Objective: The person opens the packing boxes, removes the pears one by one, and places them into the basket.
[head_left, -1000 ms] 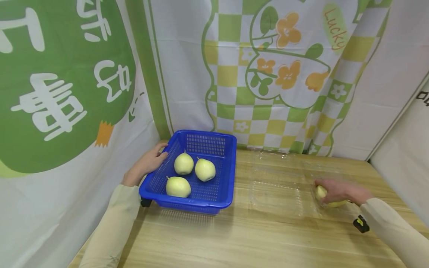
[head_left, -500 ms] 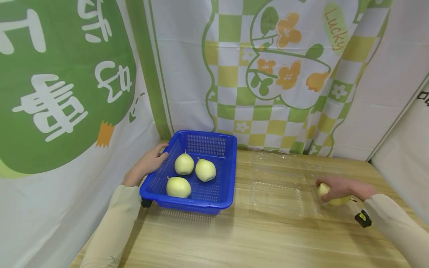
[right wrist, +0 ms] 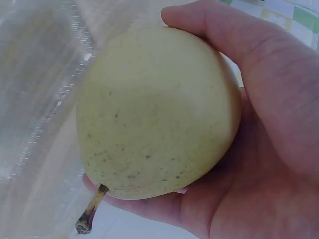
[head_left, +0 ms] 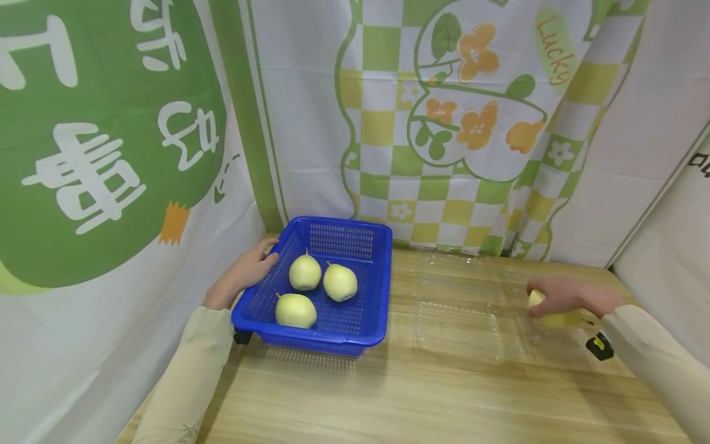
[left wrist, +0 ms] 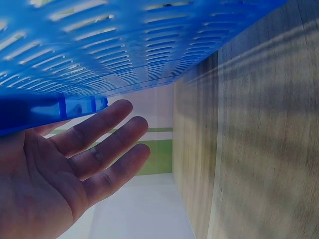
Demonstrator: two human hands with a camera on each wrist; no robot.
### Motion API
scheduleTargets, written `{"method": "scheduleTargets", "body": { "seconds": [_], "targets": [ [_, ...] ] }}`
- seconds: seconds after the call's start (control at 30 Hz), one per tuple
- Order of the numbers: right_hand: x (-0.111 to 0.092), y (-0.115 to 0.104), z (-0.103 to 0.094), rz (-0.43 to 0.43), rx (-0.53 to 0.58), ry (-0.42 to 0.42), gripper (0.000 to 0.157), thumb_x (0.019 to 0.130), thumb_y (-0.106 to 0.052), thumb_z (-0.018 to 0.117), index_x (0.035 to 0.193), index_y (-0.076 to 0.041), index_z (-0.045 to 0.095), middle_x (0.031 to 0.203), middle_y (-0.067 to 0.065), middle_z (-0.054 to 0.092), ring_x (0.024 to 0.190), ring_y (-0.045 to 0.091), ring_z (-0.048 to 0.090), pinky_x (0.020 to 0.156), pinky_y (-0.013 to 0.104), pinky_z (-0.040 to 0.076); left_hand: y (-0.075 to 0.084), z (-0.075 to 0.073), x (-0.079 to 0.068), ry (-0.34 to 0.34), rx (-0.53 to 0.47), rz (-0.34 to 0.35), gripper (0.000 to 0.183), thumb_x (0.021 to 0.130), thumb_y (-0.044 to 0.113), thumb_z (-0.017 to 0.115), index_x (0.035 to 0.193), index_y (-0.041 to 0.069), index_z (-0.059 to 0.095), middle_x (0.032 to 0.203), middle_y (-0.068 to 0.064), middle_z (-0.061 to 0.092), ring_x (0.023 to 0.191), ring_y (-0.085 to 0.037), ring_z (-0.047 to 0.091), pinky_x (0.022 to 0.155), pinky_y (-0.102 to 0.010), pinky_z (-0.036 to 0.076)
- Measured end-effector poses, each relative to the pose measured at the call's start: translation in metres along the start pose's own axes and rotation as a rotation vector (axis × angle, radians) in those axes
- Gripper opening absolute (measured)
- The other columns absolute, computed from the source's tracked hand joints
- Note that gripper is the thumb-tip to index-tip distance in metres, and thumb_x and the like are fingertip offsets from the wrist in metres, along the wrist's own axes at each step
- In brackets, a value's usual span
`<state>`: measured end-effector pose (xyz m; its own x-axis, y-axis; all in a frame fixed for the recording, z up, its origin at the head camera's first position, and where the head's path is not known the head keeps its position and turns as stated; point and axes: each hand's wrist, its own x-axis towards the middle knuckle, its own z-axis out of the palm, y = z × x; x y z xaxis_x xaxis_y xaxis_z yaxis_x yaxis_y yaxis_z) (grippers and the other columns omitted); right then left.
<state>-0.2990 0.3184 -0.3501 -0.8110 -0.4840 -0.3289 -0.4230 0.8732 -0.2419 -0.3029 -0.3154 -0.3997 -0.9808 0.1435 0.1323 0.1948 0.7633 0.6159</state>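
Note:
My right hand point(head_left: 574, 297) holds a pale yellow pear point(head_left: 559, 319) on its side, over the right part of a clear plastic clamshell box point(head_left: 457, 336). In the right wrist view, thumb and fingers curve round the pear point(right wrist: 154, 114), whose brown stem points down and left. At the left rim of a blue slotted basket point(head_left: 383, 308) is my left hand point(head_left: 246, 271). The left wrist view has three fingers of that hand point(left wrist: 79, 169) stretched out loosely beside the basket's outer wall point(left wrist: 149, 45); its thumb is hidden there. Three pears point(head_left: 296, 310) lie inside the basket.
The clamshell box stands spread out on the wooden table point(head_left: 421, 401), to the right of the basket. Printed cloth point(head_left: 388, 123) hangs behind the table, and white sheeting point(head_left: 166, 296) closes off the left side. A black wrist camera point(head_left: 600, 346) sits under the right sleeve.
My right hand has lifted the pear a little, up and slightly right over the box. The left hand, basket and the pears in it have stayed put.

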Motion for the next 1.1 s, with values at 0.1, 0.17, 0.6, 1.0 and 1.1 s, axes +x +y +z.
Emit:
{"method": "scheduleTargets", "body": {
  "seconds": [0.1, 0.17, 0.6, 1.0, 1.1],
  "targets": [
    [0.004, -0.005, -0.005, 0.015, -0.016, -0.026, 0.032, 0.079, -0.033, 0.066, 0.095, -0.009, 0.052, 0.082, 0.001, 0.050, 0.072, 0.016, 0.047, 0.061, 0.032, 0.038, 0.000, 0.000, 0.000, 0.000, 0.000, -0.005, 0.048, 0.099, 0.031, 0.038, 0.143, 0.015, 0.030, 0.136, -0.022, 0.045, 0.119, -0.042, 0.046, 0.095, -0.058, 0.036],
    [0.007, -0.009, -0.009, 0.032, -0.016, -0.048, 0.033, 0.080, -0.035, 0.065, 0.096, -0.009, 0.052, 0.086, 0.002, 0.053, 0.076, 0.017, 0.049, 0.063, 0.034, 0.039, 0.000, 0.000, 0.000, -0.001, 0.000, -0.004, 0.048, 0.099, 0.032, 0.038, 0.143, 0.015, 0.030, 0.136, -0.022, 0.045, 0.119, -0.042, 0.046, 0.095, -0.058, 0.036],
    [0.027, -0.043, -0.031, 0.044, -0.089, -0.034, 0.069, 0.082, -0.048, 0.062, 0.129, 0.001, 0.045, 0.125, 0.024, 0.050, 0.111, 0.040, 0.050, 0.082, 0.053, 0.043, 0.000, 0.000, 0.001, 0.008, -0.014, 0.021, 0.047, 0.099, 0.030, 0.038, 0.142, 0.013, 0.031, 0.139, -0.021, 0.042, 0.120, -0.042, 0.046, 0.097, -0.057, 0.035],
    [0.039, -0.084, -0.052, 0.006, -0.156, -0.019, 0.065, 0.082, -0.049, 0.061, 0.129, -0.007, 0.045, 0.113, 0.012, 0.057, 0.103, 0.033, 0.054, 0.080, 0.048, 0.044, -0.005, 0.000, 0.002, 0.007, -0.009, 0.032, 0.048, 0.099, 0.028, 0.039, 0.143, 0.011, 0.030, 0.140, -0.021, 0.040, 0.121, -0.044, 0.043, 0.098, -0.058, 0.034],
    [0.042, -0.095, -0.056, -0.009, -0.152, 0.007, 0.060, 0.082, -0.046, 0.062, 0.127, -0.010, 0.047, 0.103, 0.004, 0.057, 0.095, 0.023, 0.054, 0.075, 0.041, 0.043, -0.004, 0.001, 0.004, 0.007, -0.004, 0.037, 0.048, 0.099, 0.029, 0.039, 0.143, 0.012, 0.030, 0.140, -0.021, 0.040, 0.122, -0.044, 0.043, 0.098, -0.058, 0.034]
  ]
}}
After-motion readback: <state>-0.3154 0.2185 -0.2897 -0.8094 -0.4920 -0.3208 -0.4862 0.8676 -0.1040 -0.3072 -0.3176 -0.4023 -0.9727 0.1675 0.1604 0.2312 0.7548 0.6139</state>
